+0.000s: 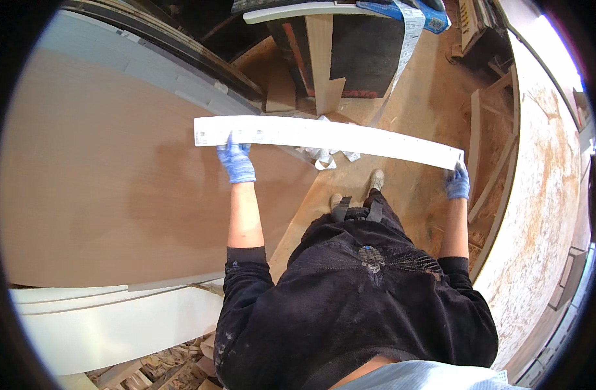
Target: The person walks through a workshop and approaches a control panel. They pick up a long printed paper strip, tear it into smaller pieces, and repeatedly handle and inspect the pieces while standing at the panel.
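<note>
A long white strip (330, 135) is held between the two gloved hands, its near edge pinched by the left hand's (235, 162) fingers, its right end by the right hand's (457, 181). Its long axis is stretched crosswise between both sets of fingers; the left end is extended past the left fingers, the right tilted bodyward. Crumpled ribbons (325, 159) are seen between them, a brown panel (116, 169) beneath the left fingers.

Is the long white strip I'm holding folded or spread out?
Spread out: the long white strip runs unbroken from your left hand, near one end, to your right hand at the other; no fold shows.
</note>
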{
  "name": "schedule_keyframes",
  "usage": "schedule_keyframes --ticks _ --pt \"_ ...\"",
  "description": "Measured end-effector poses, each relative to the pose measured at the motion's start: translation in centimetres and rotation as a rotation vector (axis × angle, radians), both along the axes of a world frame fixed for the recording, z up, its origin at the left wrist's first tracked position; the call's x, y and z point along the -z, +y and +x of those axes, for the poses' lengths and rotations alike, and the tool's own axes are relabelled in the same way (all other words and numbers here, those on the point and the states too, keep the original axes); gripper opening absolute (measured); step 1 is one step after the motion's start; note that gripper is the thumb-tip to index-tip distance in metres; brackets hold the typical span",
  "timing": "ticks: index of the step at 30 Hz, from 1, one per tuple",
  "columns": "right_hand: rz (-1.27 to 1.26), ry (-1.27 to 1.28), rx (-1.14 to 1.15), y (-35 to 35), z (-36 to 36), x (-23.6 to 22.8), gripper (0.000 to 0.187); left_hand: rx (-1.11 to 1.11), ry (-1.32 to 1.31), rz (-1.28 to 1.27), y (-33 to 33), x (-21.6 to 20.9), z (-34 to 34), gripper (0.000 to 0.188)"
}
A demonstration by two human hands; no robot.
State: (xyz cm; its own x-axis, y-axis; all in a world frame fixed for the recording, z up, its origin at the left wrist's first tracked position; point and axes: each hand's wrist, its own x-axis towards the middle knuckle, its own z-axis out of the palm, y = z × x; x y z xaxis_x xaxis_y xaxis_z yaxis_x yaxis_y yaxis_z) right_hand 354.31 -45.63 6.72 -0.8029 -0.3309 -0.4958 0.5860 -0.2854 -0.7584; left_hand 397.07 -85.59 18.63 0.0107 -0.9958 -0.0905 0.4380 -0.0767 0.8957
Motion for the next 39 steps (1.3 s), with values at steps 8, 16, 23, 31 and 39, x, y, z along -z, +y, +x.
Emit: schedule_keyframes --ticks 8,16,23,31,39 --pt "0.062 -0.025 0.237 7.1 -5.2 0.5 0.026 0.127 -0.289 -0.277 1.9 2.4 -7.9 0.03" --pt "-0.065 0.117 0.272 7.8 -9.9 -4.6 0.028 0.377 -0.513 -0.45 5.8 1.6 -20.4 0.028" --pt "-0.108 0.134 0.362 9.7 -14.8 -11.0 0.02 0.582 -0.336 -0.383 11.4 1.3 -38.8 0.028" --pt "-0.107 0.123 0.272 11.2 -20.0 -14.4 0.021 1.208 -0.264 -0.77 22.8 -2.9 -55.7 0.028" --pt "-0.237 -0.036 0.219 8.4 -25.9 -15.5 0.023 1.941 -0.453 -0.973 27.4 -2.4 -68.9 0.029"
